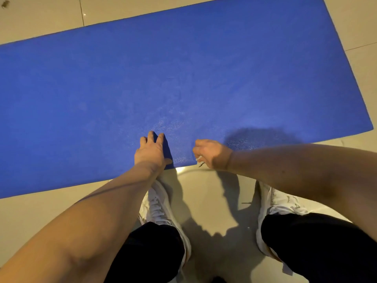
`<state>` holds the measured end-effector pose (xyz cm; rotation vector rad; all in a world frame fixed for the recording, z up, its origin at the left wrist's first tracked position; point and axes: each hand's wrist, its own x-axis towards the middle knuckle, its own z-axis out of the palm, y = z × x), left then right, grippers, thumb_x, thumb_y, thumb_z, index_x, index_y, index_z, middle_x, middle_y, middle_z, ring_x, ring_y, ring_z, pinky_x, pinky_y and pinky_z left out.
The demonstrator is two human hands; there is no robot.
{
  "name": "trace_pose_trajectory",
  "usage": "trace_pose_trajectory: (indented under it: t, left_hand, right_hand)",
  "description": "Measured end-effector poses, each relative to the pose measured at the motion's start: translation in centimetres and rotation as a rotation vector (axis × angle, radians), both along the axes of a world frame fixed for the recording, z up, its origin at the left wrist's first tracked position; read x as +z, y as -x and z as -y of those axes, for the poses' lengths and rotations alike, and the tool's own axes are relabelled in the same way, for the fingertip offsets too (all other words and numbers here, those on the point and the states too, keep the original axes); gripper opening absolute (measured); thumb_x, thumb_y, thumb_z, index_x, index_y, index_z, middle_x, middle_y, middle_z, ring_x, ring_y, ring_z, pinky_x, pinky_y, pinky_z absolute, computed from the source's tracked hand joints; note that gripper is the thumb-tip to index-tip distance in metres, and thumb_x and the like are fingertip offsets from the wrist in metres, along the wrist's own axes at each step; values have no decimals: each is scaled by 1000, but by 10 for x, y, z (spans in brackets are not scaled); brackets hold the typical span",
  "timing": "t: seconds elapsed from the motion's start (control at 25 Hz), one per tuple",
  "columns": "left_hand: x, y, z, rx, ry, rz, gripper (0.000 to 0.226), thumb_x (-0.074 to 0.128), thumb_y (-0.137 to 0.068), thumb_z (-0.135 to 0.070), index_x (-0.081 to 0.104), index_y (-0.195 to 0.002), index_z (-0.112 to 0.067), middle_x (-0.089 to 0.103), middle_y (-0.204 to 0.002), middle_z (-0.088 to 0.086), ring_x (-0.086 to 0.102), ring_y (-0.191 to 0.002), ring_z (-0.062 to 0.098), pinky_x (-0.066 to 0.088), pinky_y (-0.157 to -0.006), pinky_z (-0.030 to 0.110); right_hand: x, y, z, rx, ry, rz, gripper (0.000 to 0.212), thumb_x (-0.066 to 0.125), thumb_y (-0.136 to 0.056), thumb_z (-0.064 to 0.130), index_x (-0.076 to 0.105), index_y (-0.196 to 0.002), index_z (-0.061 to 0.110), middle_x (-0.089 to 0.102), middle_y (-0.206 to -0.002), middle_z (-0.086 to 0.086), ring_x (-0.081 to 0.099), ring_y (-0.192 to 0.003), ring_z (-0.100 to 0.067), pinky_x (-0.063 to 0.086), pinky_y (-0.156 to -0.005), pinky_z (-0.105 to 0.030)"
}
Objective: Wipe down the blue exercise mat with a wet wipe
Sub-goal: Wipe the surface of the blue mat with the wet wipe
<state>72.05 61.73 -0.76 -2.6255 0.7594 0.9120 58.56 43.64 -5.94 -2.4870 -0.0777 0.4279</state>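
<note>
Now, left hand (151,150) flat, right hand (212,154) clutching wipe (198,159)

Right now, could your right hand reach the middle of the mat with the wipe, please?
Probably yes. The right hand, gripping the wipe, sits at the near edge of the mat, the surface ahead is bare, and the left hand rests flat off to the side.

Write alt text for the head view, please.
A person's left hand rests flat on the near edge of a blue exercise mat on a tiled floor; the right hand is curled round a scrap of white, likely the wet wipe.
</note>
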Motion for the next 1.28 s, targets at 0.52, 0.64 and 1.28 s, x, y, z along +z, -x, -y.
trace_pose_trajectory:
  t: [0.52, 0.64, 1.28]
  left_hand:
    - [16, 2, 7, -31, 94, -66, 59, 59, -97, -42, 43, -147, -15, 41, -148, 5, 35, -136, 29, 48, -96, 41]
    - [32, 7, 16, 222, 397, -270, 55, 62, -97, -40, 49, -144, -13, 59, -137, 7, 55, -123, 29, 48, -99, 39]
    - [165, -7, -6, 483, 1010, -253, 21, 69, -93, -20, 66, -72, -16, 73, -86, 18, 60, -67, 31, 58, -71, 50]
  right_hand:
    - [48, -11, -9, -689, -205, -135, 11, 53, -96, 18, 56, -87, 13, 69, -69, 12, 64, -67, 6, 45, -62, -23]
    - [74, -24, -12, -884, -257, -133, 10, 53, -95, 15, 57, -87, 10, 69, -61, 3, 63, -54, -5, 47, -55, -26]
    - [250, -66, -61, -934, -495, -89, 11, 53, -87, -9, 63, -87, -3, 67, -84, -26, 62, -69, -31, 62, -76, -44]
